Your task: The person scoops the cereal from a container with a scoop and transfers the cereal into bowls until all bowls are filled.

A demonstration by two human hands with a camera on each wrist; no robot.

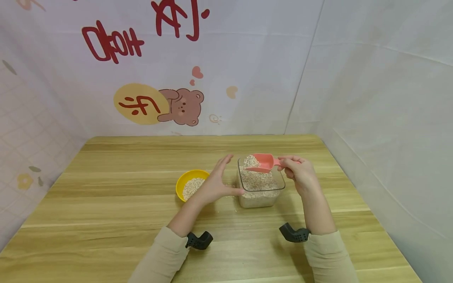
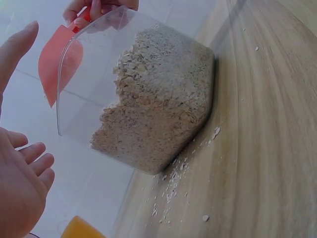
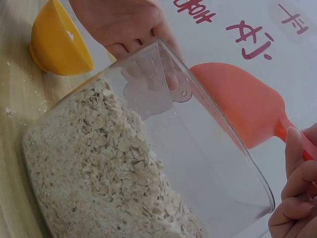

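Note:
My right hand (image 1: 300,173) grips the handle of a pink scoop (image 1: 266,162), which carries a heap of oat flakes (image 1: 251,161) at its front. The scoop is over the rim of a clear square container (image 1: 260,201), partly filled with oats (image 3: 114,163). On the container's left side my left hand (image 1: 216,184) is spread, thumb near the front left rim and fingers raised. In the left wrist view that left hand (image 2: 22,173) appears apart from the container wall. Behind the left hand stands a yellow bowl (image 1: 181,184) holding oats, partly hidden by the hand.
Loose oat flakes (image 2: 173,183) lie scattered on the wooden table (image 1: 106,220) between bowl and container. A white printed backdrop (image 1: 255,78) stands along the table's far edge, and another white sheet (image 1: 389,137) hangs at the right. Each wrist wears a black mount (image 1: 199,240).

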